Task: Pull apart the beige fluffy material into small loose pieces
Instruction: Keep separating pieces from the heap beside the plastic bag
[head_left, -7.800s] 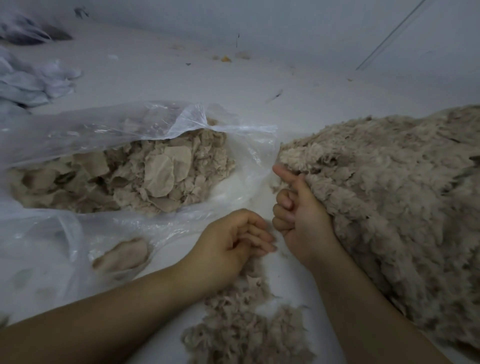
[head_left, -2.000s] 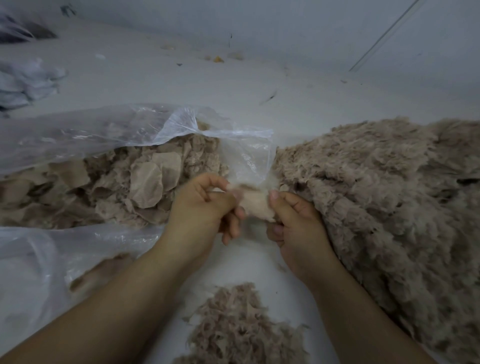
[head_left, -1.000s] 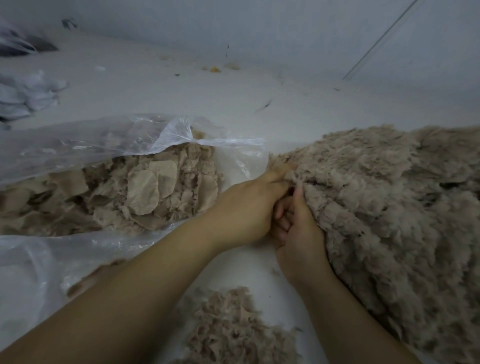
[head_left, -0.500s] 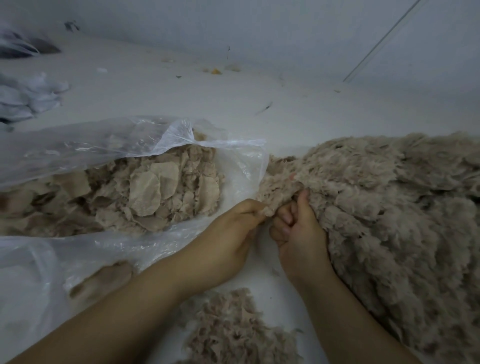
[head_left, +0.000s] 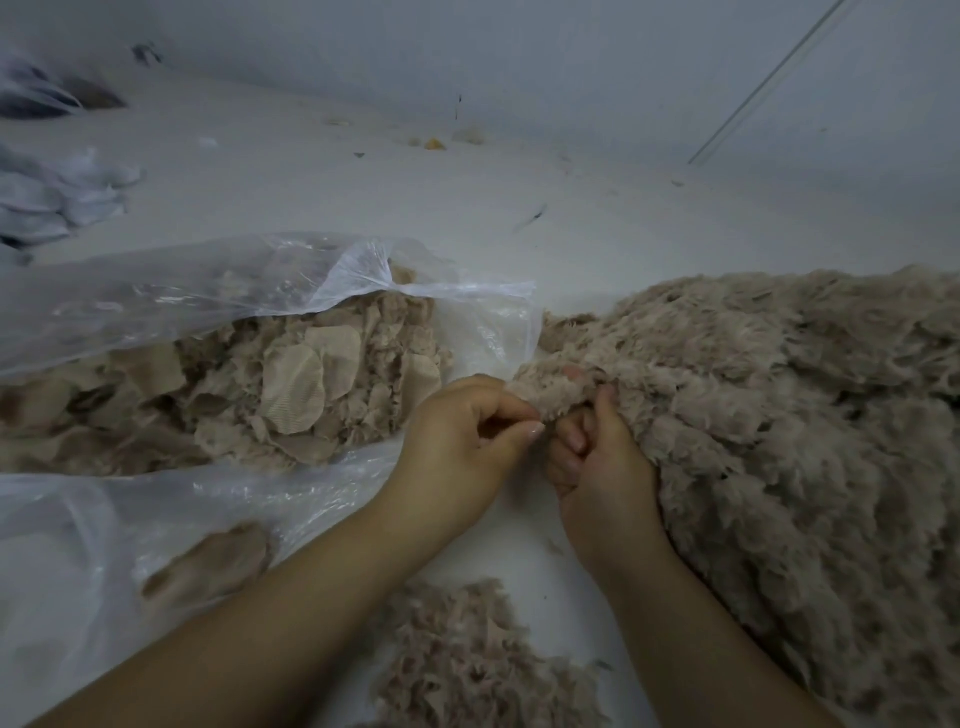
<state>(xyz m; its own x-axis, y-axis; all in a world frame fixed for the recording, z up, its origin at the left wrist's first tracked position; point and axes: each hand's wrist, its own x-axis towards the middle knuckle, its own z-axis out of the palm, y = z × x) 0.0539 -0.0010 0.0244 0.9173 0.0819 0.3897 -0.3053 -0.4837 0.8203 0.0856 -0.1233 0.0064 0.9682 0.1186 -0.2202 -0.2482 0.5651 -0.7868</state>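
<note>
Beige fluffy material tapers leftward, its tip pinched by both hands.

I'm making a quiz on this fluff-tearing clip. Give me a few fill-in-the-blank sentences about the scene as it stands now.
1. Both hands pinch the near edge of the big fluffy pile, which lies on the person's ____ side.
2. The left hand and the right hand work at the ____ spot on that edge.
3. The flat beige scraps lie inside a clear ____ bag.
4. The small heap of torn pieces lies between the person's ____.

Missing words: right; same; plastic; forearms
</note>
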